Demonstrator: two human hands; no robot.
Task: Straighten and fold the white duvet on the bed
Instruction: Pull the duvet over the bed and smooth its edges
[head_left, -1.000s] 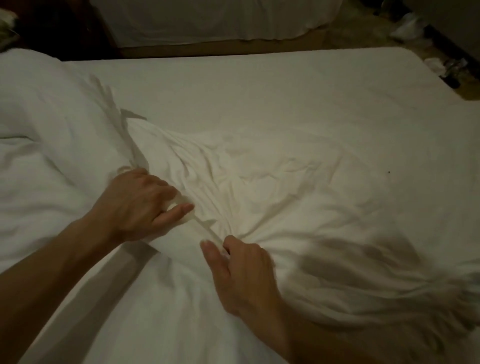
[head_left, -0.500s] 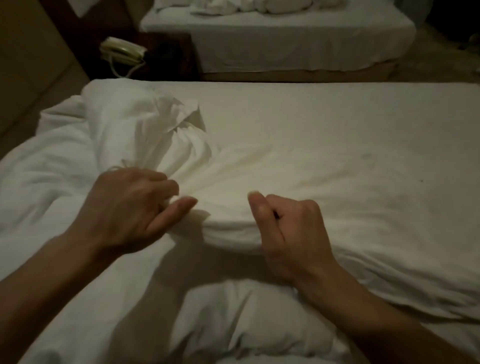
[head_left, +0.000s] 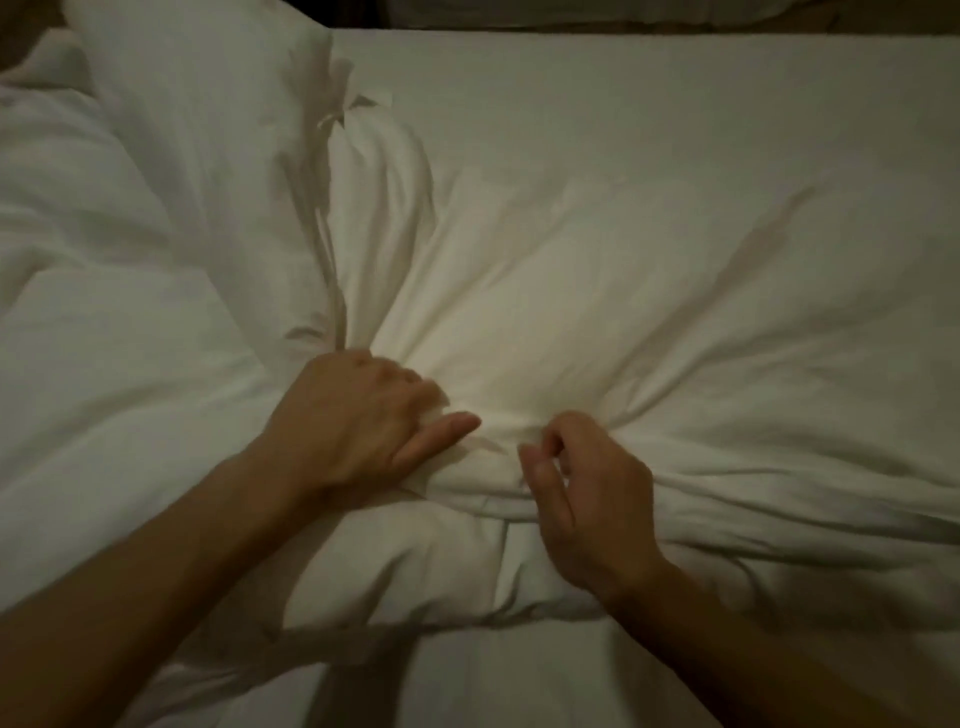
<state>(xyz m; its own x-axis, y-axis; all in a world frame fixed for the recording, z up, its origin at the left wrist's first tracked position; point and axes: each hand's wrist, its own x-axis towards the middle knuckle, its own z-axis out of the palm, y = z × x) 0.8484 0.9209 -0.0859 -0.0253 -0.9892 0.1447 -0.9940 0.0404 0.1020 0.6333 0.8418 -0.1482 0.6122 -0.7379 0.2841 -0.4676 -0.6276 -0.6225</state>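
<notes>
Your left hand (head_left: 353, 426) has its fingers curled into a bunched fold of the white duvet (head_left: 545, 312), thumb stretched along the cloth toward your other hand. Your right hand (head_left: 592, 499) sits close beside it, fingers curled over the same ridge with thumb and forefinger drawn together; it looks like a pinch on the fabric, though blur makes that uncertain. Creases fan outward from both grips. The duvet lies rumpled across the bed (head_left: 675, 78), heaped higher at the left.
</notes>
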